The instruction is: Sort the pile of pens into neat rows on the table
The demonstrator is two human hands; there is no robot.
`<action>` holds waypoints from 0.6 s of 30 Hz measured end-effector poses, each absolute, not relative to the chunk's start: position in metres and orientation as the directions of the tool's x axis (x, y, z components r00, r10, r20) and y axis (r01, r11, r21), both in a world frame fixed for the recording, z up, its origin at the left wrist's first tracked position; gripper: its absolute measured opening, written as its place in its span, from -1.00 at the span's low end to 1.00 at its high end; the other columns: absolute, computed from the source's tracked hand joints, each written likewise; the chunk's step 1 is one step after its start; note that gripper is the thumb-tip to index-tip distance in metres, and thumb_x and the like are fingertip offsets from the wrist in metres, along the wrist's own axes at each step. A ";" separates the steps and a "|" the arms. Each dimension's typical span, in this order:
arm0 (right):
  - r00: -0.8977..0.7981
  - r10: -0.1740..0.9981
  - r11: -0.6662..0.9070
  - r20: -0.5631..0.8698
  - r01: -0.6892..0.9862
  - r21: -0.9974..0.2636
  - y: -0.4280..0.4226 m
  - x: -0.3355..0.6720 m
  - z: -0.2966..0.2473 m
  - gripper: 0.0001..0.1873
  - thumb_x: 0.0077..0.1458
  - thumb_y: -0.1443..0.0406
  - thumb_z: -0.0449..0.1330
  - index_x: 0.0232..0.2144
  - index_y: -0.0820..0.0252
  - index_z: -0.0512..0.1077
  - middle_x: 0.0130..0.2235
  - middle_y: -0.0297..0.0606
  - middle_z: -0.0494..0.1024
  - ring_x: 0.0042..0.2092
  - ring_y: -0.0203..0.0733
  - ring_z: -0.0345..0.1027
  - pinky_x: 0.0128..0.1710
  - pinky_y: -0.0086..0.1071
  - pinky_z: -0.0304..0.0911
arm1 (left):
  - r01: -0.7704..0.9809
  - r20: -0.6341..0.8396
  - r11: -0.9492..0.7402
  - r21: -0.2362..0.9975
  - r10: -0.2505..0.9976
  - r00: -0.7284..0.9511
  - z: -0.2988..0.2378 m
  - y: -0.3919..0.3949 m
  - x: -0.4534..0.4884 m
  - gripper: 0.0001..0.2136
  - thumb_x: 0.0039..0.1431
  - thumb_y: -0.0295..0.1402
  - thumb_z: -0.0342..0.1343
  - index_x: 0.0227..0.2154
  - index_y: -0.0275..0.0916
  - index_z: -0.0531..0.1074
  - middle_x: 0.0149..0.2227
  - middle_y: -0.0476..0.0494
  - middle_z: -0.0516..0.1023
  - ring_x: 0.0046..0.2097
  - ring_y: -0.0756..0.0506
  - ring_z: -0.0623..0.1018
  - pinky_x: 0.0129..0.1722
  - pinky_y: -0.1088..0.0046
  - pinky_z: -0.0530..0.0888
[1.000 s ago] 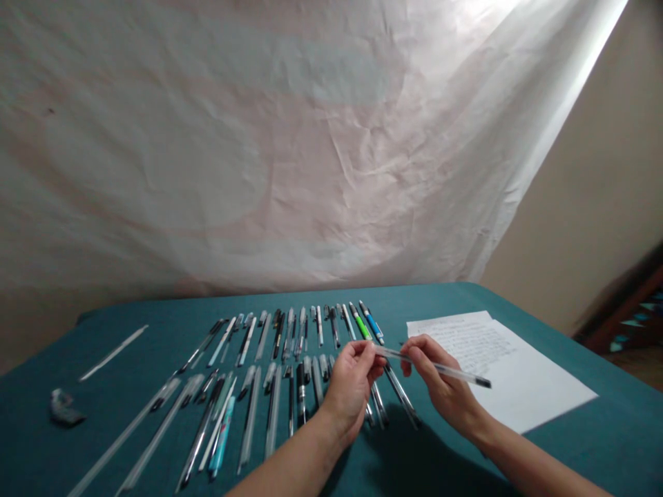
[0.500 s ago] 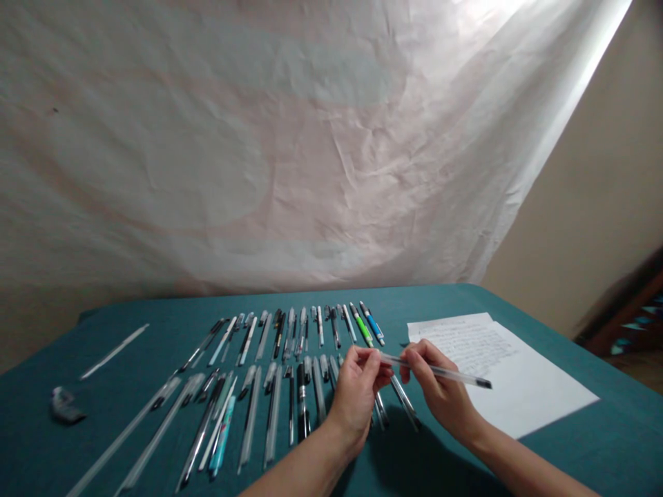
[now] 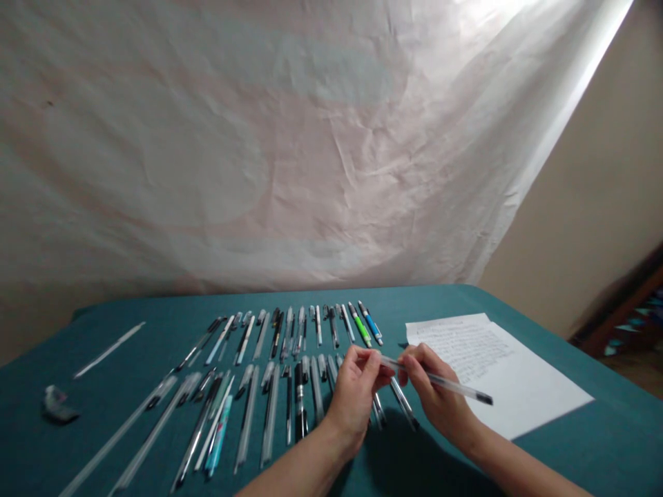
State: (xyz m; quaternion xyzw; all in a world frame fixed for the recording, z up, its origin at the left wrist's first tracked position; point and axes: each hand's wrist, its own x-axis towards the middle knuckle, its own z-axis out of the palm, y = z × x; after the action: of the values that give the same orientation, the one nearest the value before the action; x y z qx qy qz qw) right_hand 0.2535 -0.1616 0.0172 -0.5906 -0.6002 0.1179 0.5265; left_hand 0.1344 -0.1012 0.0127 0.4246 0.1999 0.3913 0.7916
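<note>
Both my hands hold one clear plastic pen (image 3: 456, 388) with a black end, a little above the teal table (image 3: 155, 317). My left hand (image 3: 355, 397) pinches its left end with closed fingers. My right hand (image 3: 438, 397) grips the barrel near the middle, and the black end sticks out to the right over the paper. Under and left of my hands lie two rows of pens (image 3: 269, 366), side by side.
A white sheet of paper (image 3: 512, 379) with handwriting lies at the right. A thin white stick (image 3: 108, 350) and a small crumpled grey thing (image 3: 56, 404) lie at the far left. A white cloth (image 3: 311, 138) hangs behind the table.
Both hands stay on the clear pen; they have sunk slightly and the pen tilts a little more down to the right.
</note>
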 end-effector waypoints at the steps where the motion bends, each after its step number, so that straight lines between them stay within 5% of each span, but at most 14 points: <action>1: 0.246 0.837 0.277 0.489 0.580 -0.766 -0.161 0.253 0.018 -0.80 0.09 0.27 -0.04 -0.54 0.20 0.21 -0.52 -0.36 0.31 -0.46 -0.35 0.18 -0.41 -0.45 0.10 | -0.460 0.012 0.349 0.817 0.786 0.618 0.013 -0.100 0.134 -0.84 0.05 -0.28 -0.01 -0.38 -0.28 0.22 -0.41 -0.07 0.41 -0.34 0.04 0.42 -0.24 0.44 0.33; 6: 0.188 0.885 0.265 0.426 0.547 -0.794 -0.161 0.255 0.033 -0.85 0.05 0.23 0.02 -0.41 0.21 0.29 -0.47 -0.32 0.38 -0.43 -0.32 0.25 -0.45 -0.47 0.14 | -0.521 -0.025 0.385 0.761 0.821 0.570 0.015 -0.086 0.134 -0.82 0.02 -0.28 0.03 -0.38 -0.30 0.25 -0.37 -0.10 0.43 -0.32 0.05 0.43 -0.21 0.46 0.32; 10: 0.172 0.897 0.224 0.408 0.617 -0.754 -0.161 0.265 0.053 -0.81 0.04 0.22 0.02 -0.40 0.21 0.34 -0.48 -0.31 0.41 -0.44 -0.32 0.27 -0.45 -0.47 0.16 | -0.572 -0.031 0.229 0.788 0.942 0.334 0.010 -0.068 0.132 -0.79 -0.02 -0.26 0.06 -0.36 -0.29 0.26 -0.39 -0.07 0.42 -0.34 0.06 0.42 -0.22 0.48 0.33; 18: 0.060 0.952 0.054 0.301 0.933 -0.356 -0.156 0.277 0.041 -0.79 0.02 0.26 0.00 -0.37 0.10 0.43 -0.45 -0.30 0.48 -0.41 -0.25 0.32 -0.41 -0.44 0.13 | -0.427 0.103 0.008 0.904 0.967 0.235 0.005 -0.061 0.126 -0.73 -0.02 -0.19 0.02 -0.31 -0.28 0.27 -0.36 -0.10 0.42 -0.31 0.01 0.43 -0.21 0.41 0.34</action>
State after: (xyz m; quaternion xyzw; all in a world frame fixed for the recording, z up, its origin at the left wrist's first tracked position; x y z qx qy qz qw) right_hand 0.2766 -0.1558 0.0413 -0.6875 -0.6853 0.0194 0.2392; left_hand 0.1264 -0.0611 0.0045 0.4506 0.2992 0.5413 0.6438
